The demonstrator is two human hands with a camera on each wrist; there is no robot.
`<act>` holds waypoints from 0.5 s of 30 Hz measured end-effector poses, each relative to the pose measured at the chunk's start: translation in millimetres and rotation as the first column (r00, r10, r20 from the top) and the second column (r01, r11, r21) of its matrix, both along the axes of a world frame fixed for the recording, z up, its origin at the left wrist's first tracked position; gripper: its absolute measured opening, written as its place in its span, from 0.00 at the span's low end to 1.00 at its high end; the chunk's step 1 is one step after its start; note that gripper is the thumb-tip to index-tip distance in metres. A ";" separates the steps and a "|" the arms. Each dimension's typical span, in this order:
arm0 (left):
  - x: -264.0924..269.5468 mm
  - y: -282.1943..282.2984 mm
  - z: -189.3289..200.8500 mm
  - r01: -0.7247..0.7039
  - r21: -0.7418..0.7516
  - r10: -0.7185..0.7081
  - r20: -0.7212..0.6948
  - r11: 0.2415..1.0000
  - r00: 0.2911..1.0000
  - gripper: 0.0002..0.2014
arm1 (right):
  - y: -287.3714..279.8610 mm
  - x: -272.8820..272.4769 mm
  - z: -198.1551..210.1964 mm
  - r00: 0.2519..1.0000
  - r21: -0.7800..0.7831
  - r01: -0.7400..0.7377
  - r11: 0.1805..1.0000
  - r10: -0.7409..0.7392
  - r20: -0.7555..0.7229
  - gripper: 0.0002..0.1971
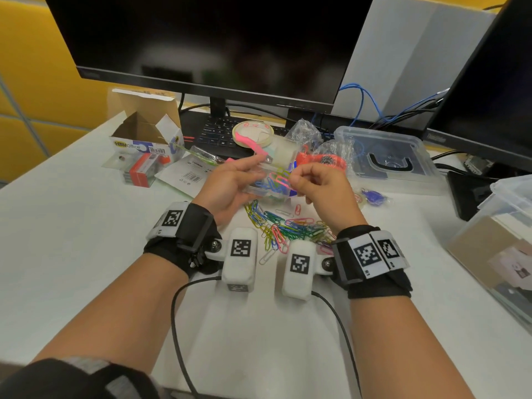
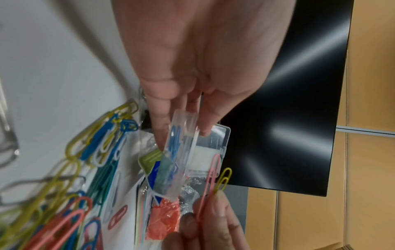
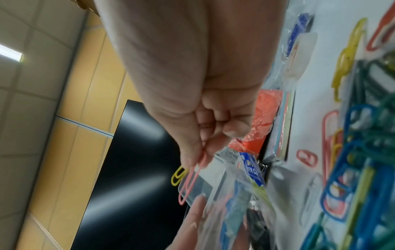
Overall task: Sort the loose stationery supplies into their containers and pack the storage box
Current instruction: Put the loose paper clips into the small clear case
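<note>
Paper clips going into a small box

The right hand pinches a pink wire paper clip and a yellow one just beside the small clear plastic box, seemingly part-filled, gripped by the left hand; loose coloured paper clips lie below that box on the white table.

- Small case: clear glossy plastic.
- Paper clips, at 6 o'clock of the case: smooth coloured coating.
- Table: white, matt, smooth.
- Storage box, at 3 o'clock: translucent plastic.
- Carton, at 10 o'clock: printed cardboard, brown inside.
- Monitor: glossy black screen.
</note>
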State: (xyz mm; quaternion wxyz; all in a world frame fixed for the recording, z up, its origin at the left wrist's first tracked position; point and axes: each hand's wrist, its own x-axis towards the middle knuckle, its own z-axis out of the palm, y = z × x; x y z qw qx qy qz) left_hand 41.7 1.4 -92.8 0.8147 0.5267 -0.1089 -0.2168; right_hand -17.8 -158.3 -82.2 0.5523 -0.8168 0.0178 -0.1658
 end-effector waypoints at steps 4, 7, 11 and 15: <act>-2.9 -1.5 2.6 0.049 0.035 -0.049 0.012 0.998 0.999 0.22 | 0.5 2.7 0.5 0.996 -0.029 0.045 0.999 -0.042 0.075 0.05; -3.6 -1.5 3.5 0.051 -0.002 -0.051 -0.003 0.999 0.999 0.21 | 3.8 1.5 -1.1 0.998 -0.114 0.029 0.993 -0.024 0.051 0.05; 2.0 1.0 2.3 -0.034 -0.042 0.033 -0.031 0.999 0.999 0.20 | 3.9 0.2 1.4 0.979 -0.094 0.182 0.979 -0.171 0.110 0.04; 6.7 3.4 1.9 -0.165 -0.095 0.160 -0.061 0.982 0.985 0.19 | 2.2 -1.5 -3.6 0.975 -0.239 0.141 0.961 -0.177 -0.134 0.07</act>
